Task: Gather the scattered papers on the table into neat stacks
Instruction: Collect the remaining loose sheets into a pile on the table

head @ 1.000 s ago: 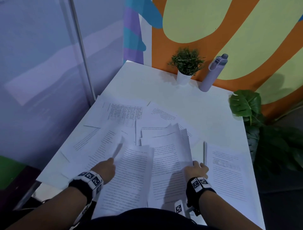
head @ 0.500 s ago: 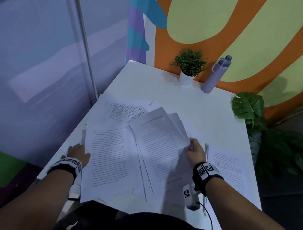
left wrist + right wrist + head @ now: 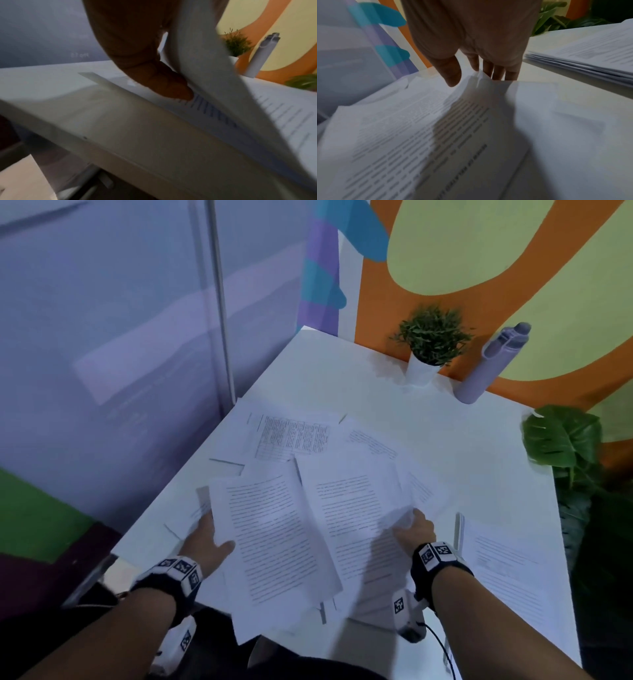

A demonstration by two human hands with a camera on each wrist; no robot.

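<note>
Printed white papers (image 3: 308,529) lie fanned and overlapping at the near middle of the white table (image 3: 376,378). My left hand (image 3: 210,534) grips the bundle's left edge, thumb on top, fingers hidden under the sheets. In the left wrist view my left hand (image 3: 163,83) presses its thumb on a printed page while a sheet stands up beside it. My right hand (image 3: 412,525) pinches the crumpled right edge of the bundle. In the right wrist view the right hand (image 3: 479,73) has its thumb in front of a raised sheet and its fingers behind. More loose sheets (image 3: 291,436) lie farther back.
A squared stack of papers (image 3: 507,563) sits at the near right, also seen as the stack (image 3: 590,58). A small potted plant (image 3: 431,344) and a lilac bottle (image 3: 493,361) stand at the far edge. A leafy plant (image 3: 561,440) is beyond the right edge, a glass partition post (image 3: 219,302) at left.
My left hand swung out to the left edge of the sheets and took hold. Both hands have drawn the spread pages inward and raised their edges; the right edge is now crumpled.
</note>
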